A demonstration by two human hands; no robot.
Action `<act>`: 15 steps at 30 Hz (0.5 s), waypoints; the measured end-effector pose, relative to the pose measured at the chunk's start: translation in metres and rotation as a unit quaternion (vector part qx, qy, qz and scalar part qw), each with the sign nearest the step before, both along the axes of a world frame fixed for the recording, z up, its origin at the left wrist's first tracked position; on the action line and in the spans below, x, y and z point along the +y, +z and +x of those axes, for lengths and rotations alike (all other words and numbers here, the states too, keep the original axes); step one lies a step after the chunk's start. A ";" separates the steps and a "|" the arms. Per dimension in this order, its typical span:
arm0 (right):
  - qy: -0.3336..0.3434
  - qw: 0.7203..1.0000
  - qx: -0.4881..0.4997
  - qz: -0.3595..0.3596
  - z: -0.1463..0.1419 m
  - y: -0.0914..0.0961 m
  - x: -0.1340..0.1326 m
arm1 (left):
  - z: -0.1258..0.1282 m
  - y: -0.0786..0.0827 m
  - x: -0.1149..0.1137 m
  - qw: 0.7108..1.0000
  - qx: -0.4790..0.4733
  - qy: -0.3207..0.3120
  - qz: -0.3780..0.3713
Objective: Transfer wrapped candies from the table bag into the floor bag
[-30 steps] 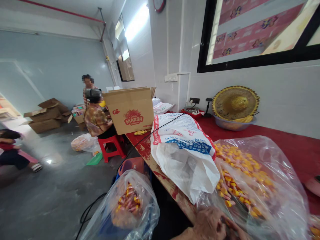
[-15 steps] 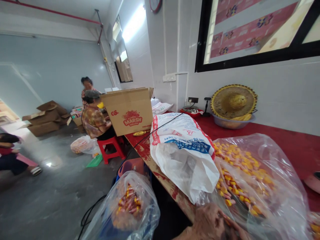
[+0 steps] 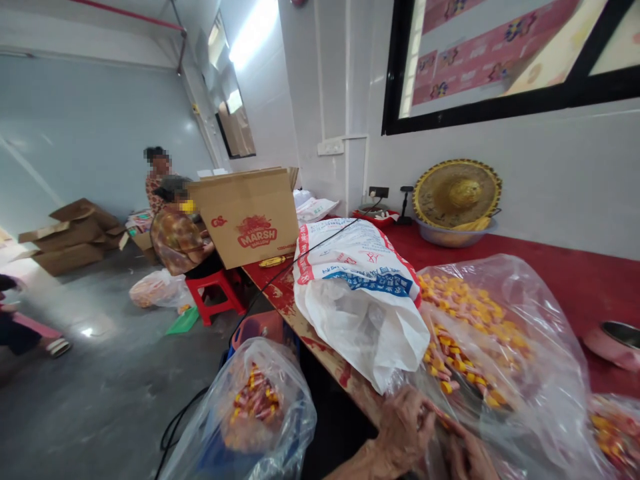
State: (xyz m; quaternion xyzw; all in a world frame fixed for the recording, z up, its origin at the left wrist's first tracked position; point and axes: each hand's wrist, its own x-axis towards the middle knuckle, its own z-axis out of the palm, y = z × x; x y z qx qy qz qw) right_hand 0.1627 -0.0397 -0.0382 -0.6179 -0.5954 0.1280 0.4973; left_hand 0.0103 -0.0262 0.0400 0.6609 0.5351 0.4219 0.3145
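Observation:
My left hand (image 3: 405, 430) is at the bottom edge of the view, its fingers curled and pinching small wrapped candies at the mouth of a large clear plastic bag (image 3: 505, 347) full of yellow and red candies. My right hand (image 3: 467, 457) lies just beside it, partly cut off, with its fingers bent against the same bag. A white woven sack (image 3: 357, 293) with red and blue print rests on the red table (image 3: 590, 287) to the left of the clear bag.
A second clear bag of candies (image 3: 257, 407) hangs below the table's edge. Farther along stand a MARSH cardboard box (image 3: 247, 217), a straw hat on a metal bowl (image 3: 456, 200) and a pink bowl (image 3: 615, 340). Two people sit by a red stool (image 3: 215, 293); flattened boxes (image 3: 70, 233) lie on the floor.
The view has tilted down and to the right, so more of both hands shows. My fingers have shifted slightly on the candies at the bag's mouth.

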 end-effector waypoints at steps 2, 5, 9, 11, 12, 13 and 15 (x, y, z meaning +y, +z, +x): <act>-0.002 1.000 0.012 -0.009 -0.007 0.014 -0.007 | -0.002 0.009 -0.005 0.999 -0.043 0.010 0.013; 0.023 0.998 0.049 -0.032 -0.017 0.047 -0.021 | -0.009 0.018 -0.006 0.993 -0.113 0.013 -0.024; 0.069 0.994 0.081 -0.033 -0.021 0.070 -0.019 | -0.017 0.008 0.012 0.974 -0.195 0.024 -0.115; 0.057 0.994 0.080 -0.041 -0.020 0.067 -0.015 | -0.019 -0.001 0.018 0.961 -0.226 0.025 -0.158; 0.050 0.994 0.078 -0.049 -0.020 0.065 -0.013 | -0.020 -0.003 0.019 0.956 -0.237 0.028 -0.171; 0.043 0.995 0.076 -0.056 -0.020 0.062 -0.013 | -0.021 -0.005 0.018 0.952 -0.246 0.031 -0.179; 0.035 0.994 0.076 -0.066 -0.021 0.059 -0.013 | -0.022 -0.005 0.013 0.951 -0.249 0.039 -0.179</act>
